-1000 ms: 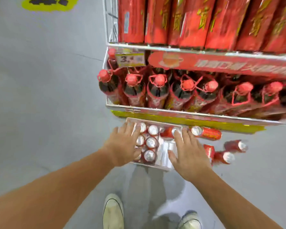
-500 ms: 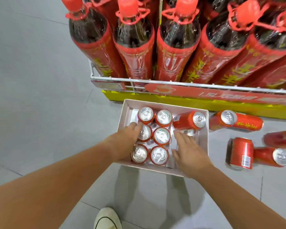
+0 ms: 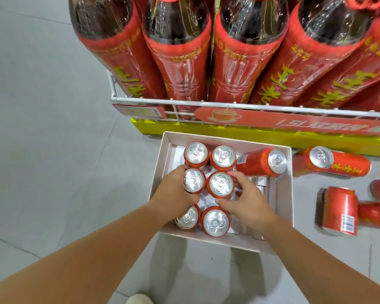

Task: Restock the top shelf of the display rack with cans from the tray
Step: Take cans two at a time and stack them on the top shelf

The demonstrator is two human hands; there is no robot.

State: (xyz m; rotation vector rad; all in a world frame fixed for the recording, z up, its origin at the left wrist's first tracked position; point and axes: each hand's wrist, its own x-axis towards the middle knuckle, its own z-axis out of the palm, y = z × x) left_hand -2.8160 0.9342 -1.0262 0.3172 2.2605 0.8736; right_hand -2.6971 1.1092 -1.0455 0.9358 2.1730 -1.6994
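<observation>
Far left, grey floor [image 3: 42,128] tiles, with the toe of a pale shoe [image 3: 139,299] at the bottom edge. Across the top, large bottles [image 3: 110,40] of dark drink in red labels, leaning over the white wire rail [image 3: 206,104] of the display rack; at the rail's left end a price tag [image 3: 138,110], further right a red banner [image 3: 294,123], underneath a yellow base [image 3: 206,133]. On the floor just before that base, a white cardboard tray [image 3: 284,194]. Against its left wall, six red cans upright in two columns. At the far end, the back pair [image 3: 196,152], untouched. In the middle row, the left hand [image 3: 173,191] curled round the middle-left can [image 3: 193,180], and just beside it the right hand [image 3: 248,200] curled round the middle-right can [image 3: 221,184], thumb on the near side, fingers round the far side. Impossible to tell whether either can is off the tray's bottom. Near the tray's front wall, the front pair [image 3: 215,220], partly under the left wrist. In the far right corner of the tray, a tipped can [image 3: 262,162] on its side. Right of the tray, loose cans [image 3: 331,161] lying on the floor, some cut off by the right edge.
</observation>
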